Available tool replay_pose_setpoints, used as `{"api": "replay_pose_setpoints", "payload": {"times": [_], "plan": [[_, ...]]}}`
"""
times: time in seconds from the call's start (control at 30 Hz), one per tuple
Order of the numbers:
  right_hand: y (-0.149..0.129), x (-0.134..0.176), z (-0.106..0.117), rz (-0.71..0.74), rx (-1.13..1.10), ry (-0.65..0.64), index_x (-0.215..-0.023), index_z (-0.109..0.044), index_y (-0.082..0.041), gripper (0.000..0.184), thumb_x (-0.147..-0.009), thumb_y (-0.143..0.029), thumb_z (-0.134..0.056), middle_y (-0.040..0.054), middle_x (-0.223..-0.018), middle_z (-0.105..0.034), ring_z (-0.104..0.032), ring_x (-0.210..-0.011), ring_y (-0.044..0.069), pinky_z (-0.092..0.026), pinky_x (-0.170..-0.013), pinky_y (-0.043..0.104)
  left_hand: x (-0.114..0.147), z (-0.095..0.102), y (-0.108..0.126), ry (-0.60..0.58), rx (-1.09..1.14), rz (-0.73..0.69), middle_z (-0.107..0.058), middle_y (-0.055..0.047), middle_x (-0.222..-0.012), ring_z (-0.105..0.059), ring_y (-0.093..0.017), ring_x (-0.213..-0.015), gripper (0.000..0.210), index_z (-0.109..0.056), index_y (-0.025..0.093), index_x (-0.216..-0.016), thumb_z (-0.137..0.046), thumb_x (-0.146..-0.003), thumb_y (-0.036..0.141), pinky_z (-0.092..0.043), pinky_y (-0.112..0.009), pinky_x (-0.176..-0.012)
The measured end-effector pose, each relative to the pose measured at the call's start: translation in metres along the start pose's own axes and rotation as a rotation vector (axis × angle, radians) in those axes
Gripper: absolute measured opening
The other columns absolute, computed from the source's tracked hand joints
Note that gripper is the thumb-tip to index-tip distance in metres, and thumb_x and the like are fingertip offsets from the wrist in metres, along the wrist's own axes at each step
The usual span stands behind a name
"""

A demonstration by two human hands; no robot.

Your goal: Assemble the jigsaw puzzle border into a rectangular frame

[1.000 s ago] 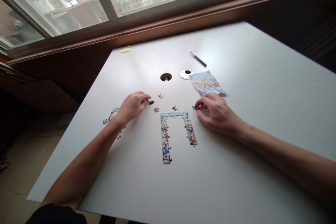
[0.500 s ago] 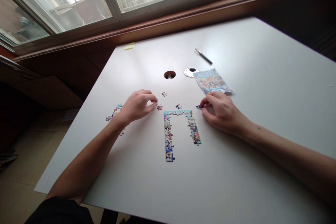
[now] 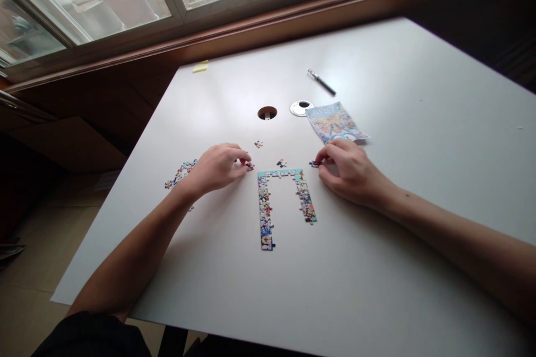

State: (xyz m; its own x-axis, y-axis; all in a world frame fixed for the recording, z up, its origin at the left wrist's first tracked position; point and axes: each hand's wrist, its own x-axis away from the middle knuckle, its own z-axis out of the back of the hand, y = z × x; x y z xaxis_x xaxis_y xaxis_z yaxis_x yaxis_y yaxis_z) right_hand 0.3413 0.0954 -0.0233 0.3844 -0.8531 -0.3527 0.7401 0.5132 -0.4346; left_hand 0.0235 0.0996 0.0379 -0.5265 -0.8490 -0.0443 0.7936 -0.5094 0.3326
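Observation:
A partly joined jigsaw puzzle (image 3: 265, 206) lies on the table as a frame with a long left side, a top edge and a shorter right side. My left hand (image 3: 220, 167) is left of its top corner, thumb and forefinger closed on a reddish puzzle piece (image 3: 250, 167). To the right of the frame, my right hand (image 3: 347, 170) pinches a dark blue puzzle piece (image 3: 314, 164), whose end sticks out past the fingertips. One loose piece (image 3: 282, 163) rests just above the top edge, and another piece (image 3: 258, 144) farther back.
A heap of loose pieces (image 3: 183, 172) lies left, partly behind my left forearm. The picture sheet (image 3: 337, 121) lies beyond my right hand. Farther back are a pen (image 3: 321, 82), a round metal cover (image 3: 300, 109), a hole (image 3: 267, 114) in the white table (image 3: 355, 284) and a yellow sticker (image 3: 200, 66).
My left fingers have moved slightly onto the reddish piece, which was just beside them. My right hand stays at the dark blue piece. The whole view has shifted a little.

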Motion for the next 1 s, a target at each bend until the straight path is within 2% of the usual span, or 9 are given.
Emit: {"api": "replay_pose_setpoints", "payload": {"times": [0.17, 0.3, 0.4, 0.57, 0.7, 0.87, 1.0], "plan": [[0.000, 0.000, 0.000, 0.000, -0.002, -0.004, -0.088, -0.060, -0.022, 0.008, -0.081, -0.019, -0.056, 0.0085, -0.091, -0.060, -0.059, -0.088, 0.027, -0.047, -0.086, 0.044, 0.000, -0.003, 0.002, 0.014, -0.058, 0.008, -0.072, -0.003, -0.095, -0.065, -0.019, -0.087, 0.014, -0.077, 0.023, -0.092, -0.063, -0.091, 0.027, -0.049, -0.032, -0.074], [-0.001, 0.000, 0.000, -0.002, 0.006, -0.008, -0.089, -0.061, -0.022, 0.009, -0.082, -0.019, -0.056, 0.0088, -0.092, -0.060, -0.059, -0.088, 0.027, -0.047, -0.087, 0.045, -0.002, -0.005, -0.001, -0.039, 0.013, 0.029, -0.069, -0.004, -0.096, -0.064, -0.018, -0.086, 0.012, -0.073, 0.021, -0.091, -0.062, -0.091, 0.026, -0.051, -0.031, -0.078], [-0.002, 0.000, 0.001, -0.005, 0.003, -0.011, -0.088, -0.062, -0.022, 0.009, -0.082, -0.019, -0.056, 0.0091, -0.092, -0.060, -0.059, -0.088, 0.027, -0.046, -0.088, 0.046, -0.002, -0.007, -0.005, -0.029, 0.054, 0.051, -0.068, -0.005, -0.098, -0.064, -0.018, -0.085, 0.010, -0.069, 0.019, -0.090, -0.063, -0.089, 0.027, -0.052, -0.032, -0.078], [-0.004, 0.001, 0.001, -0.018, 0.000, 0.004, -0.087, -0.062, -0.021, 0.010, -0.081, -0.018, -0.056, 0.0098, -0.092, -0.060, -0.058, -0.089, 0.028, -0.046, -0.088, 0.046, -0.001, -0.007, -0.004, -0.017, 0.122, 0.084, -0.069, -0.001, -0.086, -0.063, -0.016, -0.076, 0.011, -0.066, 0.020, -0.097, -0.064, -0.086, 0.023, -0.049, -0.029, -0.069], [-0.005, 0.001, 0.001, -0.016, 0.003, 0.003, -0.088, -0.062, -0.021, 0.011, -0.082, -0.016, -0.055, 0.0104, -0.093, -0.060, -0.058, -0.088, 0.028, -0.046, -0.087, 0.045, 0.001, -0.006, 0.012, -0.013, 0.333, 0.094, -0.072, 0.000, -0.080, -0.065, -0.014, -0.071, 0.018, -0.071, 0.022, -0.106, -0.066, -0.089, 0.023, -0.052, -0.028, -0.068], [-0.005, 0.001, 0.001, -0.023, 0.000, -0.004, -0.090, -0.063, -0.020, 0.012, -0.082, -0.016, -0.054, 0.0111, -0.094, -0.060, -0.058, -0.089, 0.028, -0.046, -0.087, 0.045, 0.007, -0.017, 0.047, -0.125, 0.671, 0.039, -0.078, -0.004, -0.092, -0.075, -0.018, -0.085, 0.023, -0.074, 0.018, -0.107, -0.073, -0.085, 0.023, -0.062, -0.031, -0.081], [-0.004, 0.001, 0.001, -0.024, 0.000, -0.012, -0.091, -0.064, -0.020, 0.013, -0.083, -0.017, -0.055, 0.0110, -0.096, -0.061, -0.057, -0.091, 0.028, -0.045, -0.089, 0.045, 0.014, -0.024, 0.072, -0.188, 0.652, -0.066, -0.078, -0.002, -0.091, -0.073, -0.016, -0.081, 0.016, -0.072, 0.019, -0.103, -0.072, -0.087, 0.022, -0.060, -0.029, -0.079]]}}
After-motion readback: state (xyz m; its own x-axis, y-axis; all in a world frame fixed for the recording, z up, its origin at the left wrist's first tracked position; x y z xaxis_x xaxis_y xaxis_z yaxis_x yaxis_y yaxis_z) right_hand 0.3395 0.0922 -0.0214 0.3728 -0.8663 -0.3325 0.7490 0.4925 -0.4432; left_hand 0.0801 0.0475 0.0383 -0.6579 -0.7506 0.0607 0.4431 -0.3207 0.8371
